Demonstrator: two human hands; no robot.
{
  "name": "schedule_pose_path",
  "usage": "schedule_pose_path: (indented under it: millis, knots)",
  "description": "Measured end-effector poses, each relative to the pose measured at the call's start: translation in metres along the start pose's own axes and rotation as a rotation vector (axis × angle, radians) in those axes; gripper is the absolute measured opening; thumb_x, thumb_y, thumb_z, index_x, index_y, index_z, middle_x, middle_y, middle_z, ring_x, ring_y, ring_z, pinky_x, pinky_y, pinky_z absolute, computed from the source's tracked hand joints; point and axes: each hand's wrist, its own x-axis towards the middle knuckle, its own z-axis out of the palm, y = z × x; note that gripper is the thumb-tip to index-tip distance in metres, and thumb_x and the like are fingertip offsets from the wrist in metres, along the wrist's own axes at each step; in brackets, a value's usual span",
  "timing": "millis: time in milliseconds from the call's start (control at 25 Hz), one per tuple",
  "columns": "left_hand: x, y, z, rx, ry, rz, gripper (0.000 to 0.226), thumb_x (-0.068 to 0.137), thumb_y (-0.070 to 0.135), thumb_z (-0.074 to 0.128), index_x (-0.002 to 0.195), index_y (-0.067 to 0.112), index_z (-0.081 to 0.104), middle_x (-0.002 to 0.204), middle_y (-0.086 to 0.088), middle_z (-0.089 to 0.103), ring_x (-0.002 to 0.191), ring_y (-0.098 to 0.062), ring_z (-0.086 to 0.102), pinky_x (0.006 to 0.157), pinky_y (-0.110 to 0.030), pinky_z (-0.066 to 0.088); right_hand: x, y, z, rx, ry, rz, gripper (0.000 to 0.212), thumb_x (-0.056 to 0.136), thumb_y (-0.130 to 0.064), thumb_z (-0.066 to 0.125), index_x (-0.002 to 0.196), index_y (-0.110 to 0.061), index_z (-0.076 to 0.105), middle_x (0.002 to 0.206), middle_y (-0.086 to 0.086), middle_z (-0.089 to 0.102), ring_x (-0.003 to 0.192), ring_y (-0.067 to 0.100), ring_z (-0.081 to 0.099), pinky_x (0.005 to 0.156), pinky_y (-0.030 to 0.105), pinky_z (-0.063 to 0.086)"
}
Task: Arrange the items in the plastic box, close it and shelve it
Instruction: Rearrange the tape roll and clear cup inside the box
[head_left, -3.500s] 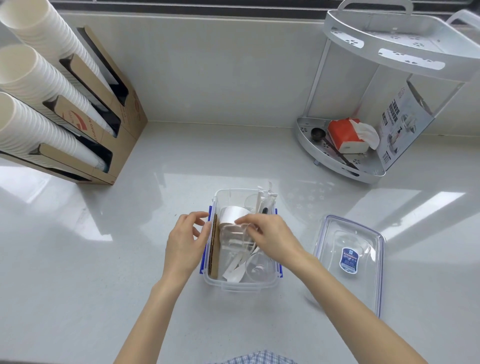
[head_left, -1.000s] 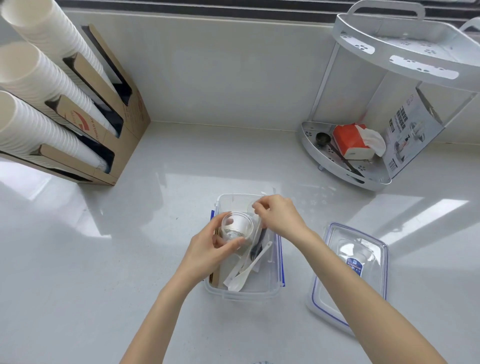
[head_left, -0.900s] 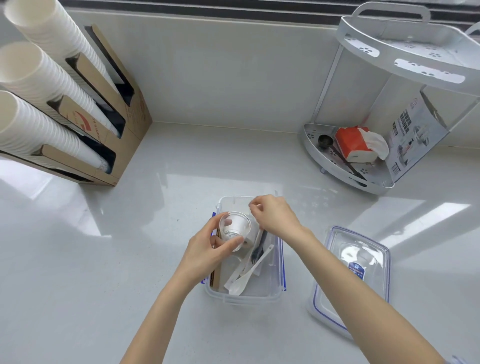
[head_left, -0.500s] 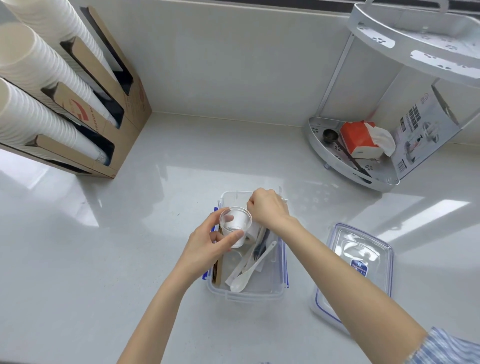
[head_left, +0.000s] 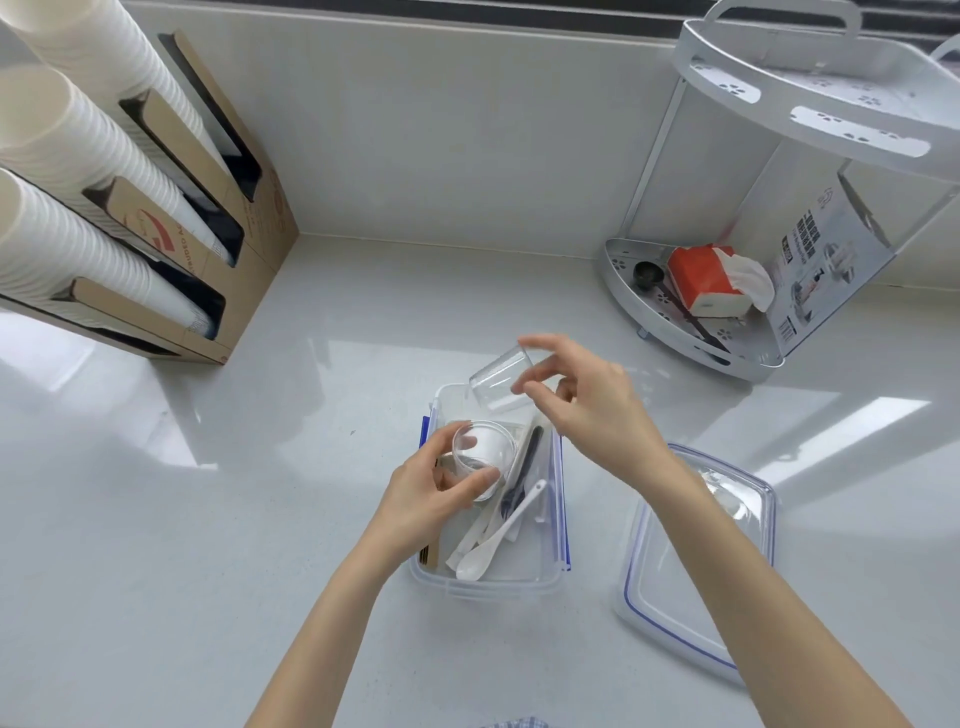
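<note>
An open clear plastic box (head_left: 488, 584) with blue latches stands on the white counter in front of me. Inside lie a white spoon (head_left: 497, 535), a dark utensil (head_left: 522, 480) and brown cardboard pieces (head_left: 430, 553) along its left wall. My left hand (head_left: 428, 496) grips a small clear cup (head_left: 483, 457) upright over the box. My right hand (head_left: 582, 405) holds a second clear cup (head_left: 498, 382) tilted on its side above the box's far end. The box's clear lid (head_left: 696, 566) lies on the counter to the right.
A cardboard dispenser (head_left: 208, 208) with stacks of white paper cups (head_left: 62, 171) leans at the back left. A white two-tier corner shelf (head_left: 727, 332) stands at the back right, holding a red tissue pack (head_left: 706, 280), a black scoop (head_left: 649, 273) and a printed carton (head_left: 826, 260).
My right hand has lifted a second clear cup out of the box's far end and tipped it sideways. My left hand keeps its cup over the box.
</note>
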Motion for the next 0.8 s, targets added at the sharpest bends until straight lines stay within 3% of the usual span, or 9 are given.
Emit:
schedule_pose_path:
  millis: [120, 200, 360, 520, 680, 800]
  knots:
    - [0.001, -0.001, 0.006, 0.074, 0.0, 0.018, 0.048, 0.076, 0.028, 0.069, 0.12, 0.028, 0.049, 0.08, 0.001, 0.057, 0.059, -0.005, 0.046, 0.071, -0.021, 0.048, -0.025, 0.002, -0.005, -0.083, -0.129, -0.118, 0.041, 0.085, -0.007, 0.055, 0.119, -0.03, 0.057, 0.081, -0.016, 0.063, 0.058, 0.014, 0.051, 0.065, 0.013, 0.041]
    - [-0.002, 0.001, 0.01, 0.133, 0.002, 0.035, 0.051, 0.074, 0.028, 0.07, 0.12, 0.029, 0.049, 0.063, 0.001, 0.05, 0.049, 0.001, 0.045, 0.055, -0.007, 0.039, -0.032, 0.009, -0.002, -0.112, -0.177, -0.15, 0.043, 0.086, -0.005, 0.053, 0.119, -0.032, 0.058, 0.084, -0.017, 0.061, 0.058, 0.005, 0.049, 0.069, 0.012, 0.042]
    - [-0.007, 0.005, 0.015, 0.138, 0.038, 0.041, 0.047, 0.076, 0.027, 0.069, 0.12, 0.026, 0.051, 0.054, 0.009, 0.041, 0.043, 0.002, 0.043, 0.047, -0.006, 0.035, -0.037, 0.016, 0.004, -0.151, -0.201, -0.131, 0.045, 0.087, -0.007, 0.05, 0.118, -0.039, 0.056, 0.087, -0.02, 0.063, 0.059, -0.005, 0.049, 0.074, 0.027, 0.049]
    - [-0.008, 0.008, 0.014, 0.132, 0.087, 0.062, 0.036, 0.077, 0.03, 0.067, 0.111, 0.027, 0.055, 0.055, 0.012, 0.041, 0.041, -0.001, 0.042, 0.045, -0.008, 0.034, -0.046, 0.018, 0.013, -0.128, -0.325, -0.085, 0.05, 0.089, -0.013, 0.044, 0.129, -0.044, 0.041, 0.105, -0.011, 0.069, 0.068, 0.009, 0.056, 0.076, 0.032, 0.051]
    - [-0.007, 0.006, 0.016, 0.149, 0.085, 0.073, 0.042, 0.075, 0.029, 0.069, 0.114, 0.028, 0.055, 0.054, 0.006, 0.044, 0.045, -0.001, 0.044, 0.049, -0.008, 0.037, -0.05, 0.023, 0.021, -0.186, -0.349, -0.057, 0.041, 0.089, -0.013, 0.043, 0.125, -0.031, 0.05, 0.105, -0.001, 0.069, 0.089, 0.018, 0.062, 0.083, 0.035, 0.051]
    - [-0.005, 0.002, 0.019, 0.131, 0.071, 0.076, 0.044, 0.075, 0.027, 0.069, 0.116, 0.025, 0.055, 0.058, 0.004, 0.053, 0.046, -0.002, 0.045, 0.053, -0.008, 0.039, -0.051, 0.027, 0.024, -0.208, -0.348, -0.047, 0.029, 0.09, -0.018, 0.048, 0.117, -0.025, 0.056, 0.104, -0.002, 0.069, 0.083, 0.016, 0.06, 0.08, 0.035, 0.05]
